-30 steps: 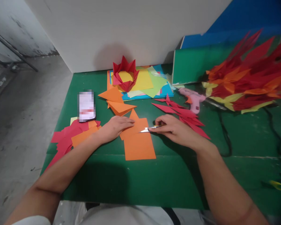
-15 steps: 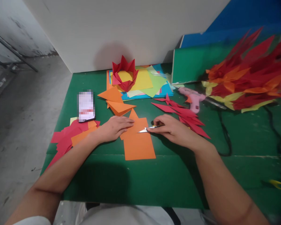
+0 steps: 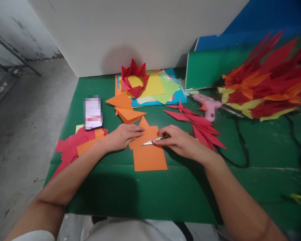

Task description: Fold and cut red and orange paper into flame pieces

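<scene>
My left hand (image 3: 122, 136) lies flat on the orange paper, its fingers stretched over a folded, pointed piece (image 3: 144, 124). My right hand (image 3: 177, 140) is closed on what looks like a pair of scissors (image 3: 148, 143), partly hidden by the fingers. The pointed metal tip faces left and lies over the paper. Below the tip, a flat orange sheet (image 3: 150, 160) rests on the green table. Just above my left hand are folded orange pieces (image 3: 129, 113).
A phone (image 3: 93, 113) and red paper pieces (image 3: 77, 142) lie at left. Behind stand a red folded ring (image 3: 134, 91) and coloured sheets (image 3: 154, 85). At right are red folded pieces (image 3: 200, 122), a pink glue gun (image 3: 210, 108) with its black cord, and a red-orange paper bunch (image 3: 268, 83).
My right hand has moved slightly left and down, carrying the scissors' tip further left over the orange paper. My left hand stays in place on the paper.
</scene>
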`<state>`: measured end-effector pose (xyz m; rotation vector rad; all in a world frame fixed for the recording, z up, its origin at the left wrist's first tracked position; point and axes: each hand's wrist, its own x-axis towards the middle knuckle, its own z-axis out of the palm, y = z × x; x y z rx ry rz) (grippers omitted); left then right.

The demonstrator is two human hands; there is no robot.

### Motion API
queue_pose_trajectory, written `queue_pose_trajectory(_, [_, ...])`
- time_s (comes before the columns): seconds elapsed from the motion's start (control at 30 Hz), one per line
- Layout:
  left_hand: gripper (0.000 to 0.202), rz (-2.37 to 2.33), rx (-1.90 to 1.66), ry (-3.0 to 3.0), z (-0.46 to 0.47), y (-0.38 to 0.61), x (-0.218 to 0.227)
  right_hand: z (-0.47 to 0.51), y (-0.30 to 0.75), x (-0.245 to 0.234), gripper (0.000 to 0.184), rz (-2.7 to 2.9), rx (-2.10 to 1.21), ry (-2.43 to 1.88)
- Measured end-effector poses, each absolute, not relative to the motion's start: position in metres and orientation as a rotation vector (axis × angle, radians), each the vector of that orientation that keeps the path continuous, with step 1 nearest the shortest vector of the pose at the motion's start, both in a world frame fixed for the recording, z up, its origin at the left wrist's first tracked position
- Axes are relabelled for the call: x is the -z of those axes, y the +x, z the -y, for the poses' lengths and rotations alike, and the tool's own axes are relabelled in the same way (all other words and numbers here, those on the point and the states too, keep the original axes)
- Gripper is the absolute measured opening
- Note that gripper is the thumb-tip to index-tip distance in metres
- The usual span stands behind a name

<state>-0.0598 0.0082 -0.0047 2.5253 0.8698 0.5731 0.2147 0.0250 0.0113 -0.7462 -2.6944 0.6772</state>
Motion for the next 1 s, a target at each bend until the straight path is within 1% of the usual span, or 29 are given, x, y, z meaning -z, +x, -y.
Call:
queue_pose_trajectory(0.4, [0.033, -0.883, -0.578, 2.501, -0.008, -0.061, 0.008, -0.015, 0.199, -0.015, 0.035, 2.742, -0.692, -0.733])
queue_pose_trajectory(0.57, [0.032, -0.878, -0.574, 2.506, -0.009, -0.06, 0.007, -0.016, 0.2, -0.012, 0.035, 2.766, -0.685, -0.648])
queue_pose_trajectory(0.7, [0.032, -0.878, -0.589, 2.499, -0.009, -0.061, 0.008, -0.015, 0.203, -0.015, 0.033, 2.757, -0.791, -0.572])
queue_pose_trajectory(0.8, [0.032, -0.866, -0.595, 2.465, -0.009, -0.061, 0.008, -0.018, 0.212, -0.021, 0.034, 2.65, -0.843, -0.57])
queue_pose_trajectory(0.87, [0.032, -0.877, -0.583, 2.445, -0.009, -0.061, 0.006, -0.022, 0.219, -0.023, 0.034, 2.526, -0.793, -0.745])
queue_pose_trajectory(0.93, [0.034, -0.914, -0.546, 2.442, -0.007, -0.06, 0.005, -0.027, 0.226, -0.021, 0.032, 2.394, -0.622, -0.923])
queue_pose_trajectory(1.0, [0.047, -0.953, -0.492, 2.45, -0.005, -0.059, 0.003, -0.033, 0.229, -0.014, 0.032, 2.345, -0.453, -1.045])
